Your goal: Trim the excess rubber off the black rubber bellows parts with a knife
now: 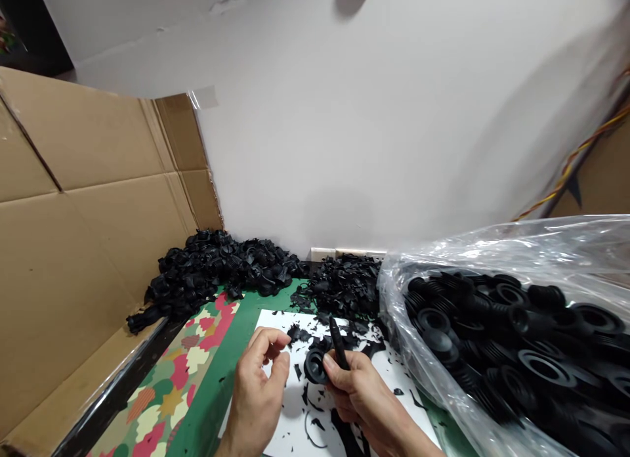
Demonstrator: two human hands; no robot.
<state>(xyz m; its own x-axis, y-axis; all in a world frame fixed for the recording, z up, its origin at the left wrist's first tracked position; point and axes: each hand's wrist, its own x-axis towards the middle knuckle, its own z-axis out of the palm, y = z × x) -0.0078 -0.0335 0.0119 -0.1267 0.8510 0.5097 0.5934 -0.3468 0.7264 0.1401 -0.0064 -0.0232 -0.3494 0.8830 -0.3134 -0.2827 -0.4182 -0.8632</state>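
My right hand (352, 385) is closed around a black pen-like tool (337, 342), its dark end pointing up and away. Between the thumb and fingers of the same hand is a round black rubber part (315, 366) with a ringed face. Just left of that part, my left hand (260, 385) has its fingers curled, with a gap between thumb and fingertips and nothing in it. Both hands are over a white sheet (295, 437) strewn with black scraps and a thin black ring.
Ribbed black parts fill a clear plastic bag (403, 339) on the right. A heap of black parts (221, 266) lies back left beside cardboard (98, 181); black scraps (347, 283) are piled near the wall. A patterned strip (172, 385) crosses the green surface (209, 391).
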